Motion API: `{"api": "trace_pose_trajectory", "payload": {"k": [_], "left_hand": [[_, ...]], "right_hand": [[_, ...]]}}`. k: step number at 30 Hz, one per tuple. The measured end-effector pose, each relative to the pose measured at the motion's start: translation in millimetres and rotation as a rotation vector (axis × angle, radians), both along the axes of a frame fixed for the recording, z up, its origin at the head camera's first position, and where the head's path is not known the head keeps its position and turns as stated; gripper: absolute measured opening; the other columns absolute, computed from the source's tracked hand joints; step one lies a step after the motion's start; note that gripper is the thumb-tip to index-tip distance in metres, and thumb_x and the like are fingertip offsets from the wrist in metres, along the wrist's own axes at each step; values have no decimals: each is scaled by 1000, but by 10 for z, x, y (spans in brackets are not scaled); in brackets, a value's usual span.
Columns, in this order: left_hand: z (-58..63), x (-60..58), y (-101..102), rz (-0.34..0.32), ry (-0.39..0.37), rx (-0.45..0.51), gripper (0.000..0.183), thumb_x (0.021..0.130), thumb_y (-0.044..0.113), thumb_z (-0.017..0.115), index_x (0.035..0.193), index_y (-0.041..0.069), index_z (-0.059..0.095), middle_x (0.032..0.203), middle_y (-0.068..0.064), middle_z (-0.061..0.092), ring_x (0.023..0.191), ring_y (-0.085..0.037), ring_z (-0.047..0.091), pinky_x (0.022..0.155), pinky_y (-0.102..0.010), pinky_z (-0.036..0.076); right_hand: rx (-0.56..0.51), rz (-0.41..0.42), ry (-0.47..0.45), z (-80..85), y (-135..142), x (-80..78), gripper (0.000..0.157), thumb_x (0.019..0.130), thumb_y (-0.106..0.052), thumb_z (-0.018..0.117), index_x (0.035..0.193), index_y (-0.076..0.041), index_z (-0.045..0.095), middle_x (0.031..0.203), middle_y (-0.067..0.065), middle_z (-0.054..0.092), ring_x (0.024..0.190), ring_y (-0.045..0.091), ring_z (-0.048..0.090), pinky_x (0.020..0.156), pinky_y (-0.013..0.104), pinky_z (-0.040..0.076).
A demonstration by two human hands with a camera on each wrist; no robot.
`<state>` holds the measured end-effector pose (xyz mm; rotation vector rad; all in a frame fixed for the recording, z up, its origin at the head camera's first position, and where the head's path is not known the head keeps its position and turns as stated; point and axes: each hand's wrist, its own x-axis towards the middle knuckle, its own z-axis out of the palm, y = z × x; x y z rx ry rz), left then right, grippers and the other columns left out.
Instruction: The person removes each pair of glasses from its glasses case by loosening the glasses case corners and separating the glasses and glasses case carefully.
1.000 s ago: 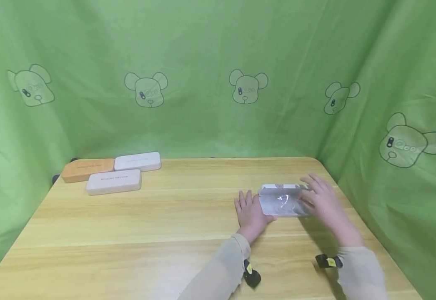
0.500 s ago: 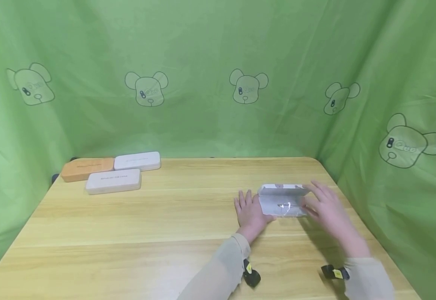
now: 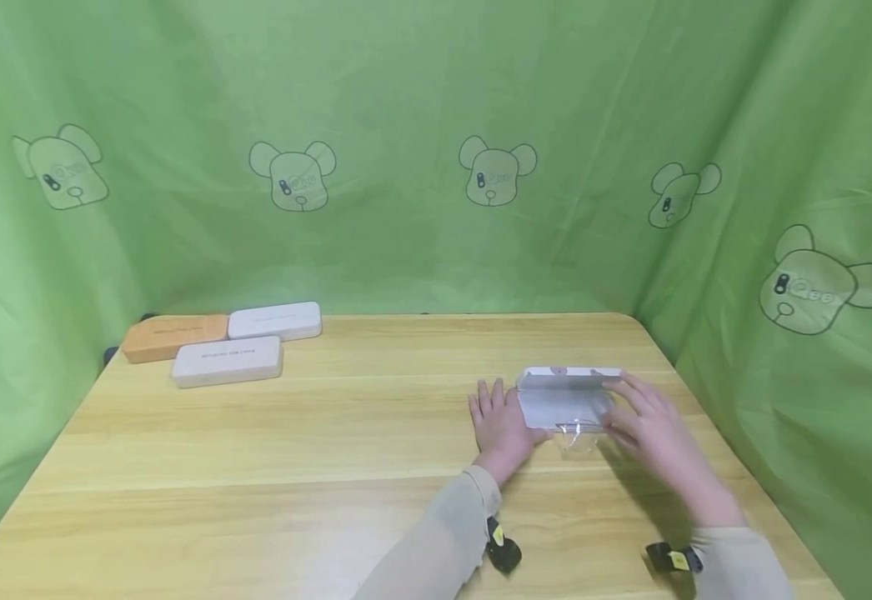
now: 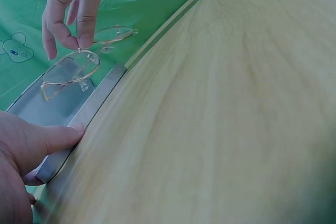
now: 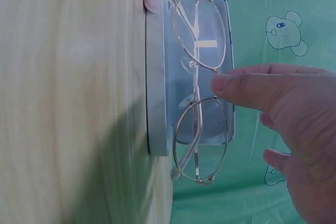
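An eyeglass case point(image 3: 548, 407) lies on the table at the right in the head view, its lid point(image 3: 571, 380) raised at the back. My right hand point(image 3: 649, 421) pinches thin gold-rimmed glasses point(image 5: 198, 116) at the bridge between thumb and finger. Both temple arms are unfolded partway behind the lenses, and the glasses hang over the case's front edge. My left hand point(image 3: 502, 423) rests at the case's left end, fingers spread and straight. Its thumb point(image 4: 60, 137) presses along the front wall point(image 4: 100, 95). In the right wrist view, the case's grey inside shows behind the lenses.
An orange case point(image 3: 175, 337), a white case point(image 3: 276, 322) and a pale grey case point(image 3: 228, 363) sit shut together at the table's back left. Green curtains point(image 3: 391, 250) hang behind and beside the wooden table point(image 3: 293, 467).
My right hand has brought the glasses from over the case's inside toward its front edge, moving slightly down and right in the head view. The left hand and case stay put.
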<state>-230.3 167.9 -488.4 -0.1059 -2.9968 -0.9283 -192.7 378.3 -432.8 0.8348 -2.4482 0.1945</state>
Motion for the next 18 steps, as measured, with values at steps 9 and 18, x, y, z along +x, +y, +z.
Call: {"api": "trace_pose_trajectory", "payload": {"k": [9,18], "left_hand": [[-4,0,1,-4,2,-6,92,64,59,81,141,21,48,158,-5,34,151,-33,18,124,-51,12],[8,4,7,0,-2,-2,92,65,59,80,142,21,47,158,-5,34,151,-32,17,125,-50,12]], "right_hand": [[-4,10,-53,-58,25,19,18,68,-12,75,85,-14,72,127,22,61,123,53,46,104,73,31],[33,10,-58,-99,49,-2,24,62,-12,80,84,-15,73,125,21,62,122,50,47,98,74,35]]}}
